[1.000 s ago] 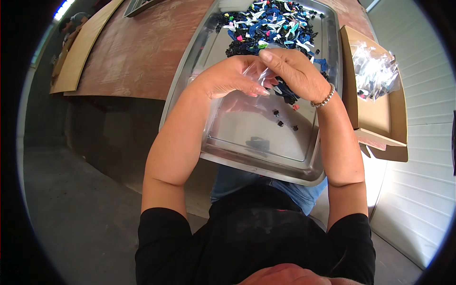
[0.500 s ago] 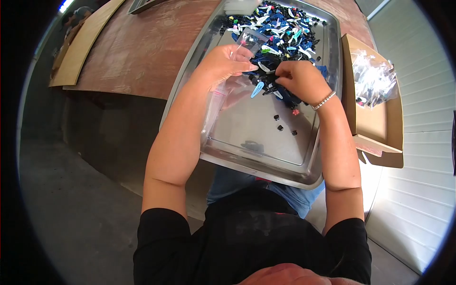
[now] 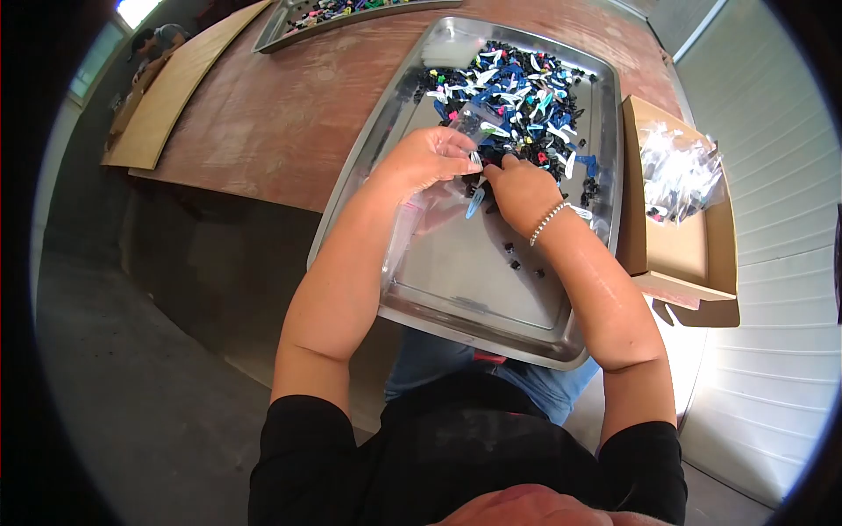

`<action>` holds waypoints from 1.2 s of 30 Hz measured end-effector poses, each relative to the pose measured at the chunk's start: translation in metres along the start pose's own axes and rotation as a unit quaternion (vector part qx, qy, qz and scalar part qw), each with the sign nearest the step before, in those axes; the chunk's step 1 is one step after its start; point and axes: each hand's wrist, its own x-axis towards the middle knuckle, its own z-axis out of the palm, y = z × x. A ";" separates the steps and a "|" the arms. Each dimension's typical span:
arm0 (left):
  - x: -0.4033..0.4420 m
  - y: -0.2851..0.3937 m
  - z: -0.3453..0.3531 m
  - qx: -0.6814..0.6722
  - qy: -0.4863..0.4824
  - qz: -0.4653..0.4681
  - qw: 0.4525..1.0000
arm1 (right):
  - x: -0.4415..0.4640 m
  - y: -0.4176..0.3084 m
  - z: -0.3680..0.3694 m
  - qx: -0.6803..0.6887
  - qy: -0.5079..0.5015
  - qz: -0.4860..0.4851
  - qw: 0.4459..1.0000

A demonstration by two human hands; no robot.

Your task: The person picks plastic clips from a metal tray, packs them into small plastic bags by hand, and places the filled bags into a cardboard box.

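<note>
A metal tray (image 3: 421, 324) holds a heap of small clips (image 3: 517, 92), black, blue and white. Over its near left part, my left hand (image 3: 430, 162) pinches a clear plastic bag (image 3: 474, 123) that sticks out beyond the fingers. My right hand (image 3: 524, 195) is closed at the lower edge of the heap, its fingertips close to the left ones; what they grip is too small to name. A light blue clip (image 3: 475, 203) lies just below the fingertips of both hands. A few black pieces (image 3: 515, 264) are scattered on the tray's bare metal.
To the right stands a cardboard box (image 3: 680, 250) with filled clear bags (image 3: 680, 171). Another tray (image 3: 351, 17) of colourful pieces is at the top. A wooden board (image 3: 167, 114) lies at the left, and a person (image 3: 162, 39) is beyond it.
My right hand has moved left, from the heap's right side to beside my left hand. The view has shifted, showing more of the far tray and the other person.
</note>
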 end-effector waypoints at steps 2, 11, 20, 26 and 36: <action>0.002 -0.003 -0.001 -0.003 0.007 -0.009 1.000 | 0.002 0.005 0.006 0.023 0.008 -0.006 1.000; 0.004 -0.005 -0.001 -0.001 0.004 -0.007 1.000 | 0.006 0.050 -0.008 0.438 0.082 0.038 0.895; 0.000 -0.001 0.002 0.011 -0.046 -0.011 0.999 | 0.004 0.030 -0.024 0.462 0.232 0.071 0.853; 0.003 -0.007 0.005 0.004 -0.110 0.003 0.994 | 0.002 0.019 -0.028 0.314 0.316 0.064 0.893; 0.001 -0.003 0.006 -0.040 -0.135 -0.005 0.990 | 0.001 0.010 -0.031 0.468 0.282 -0.008 0.838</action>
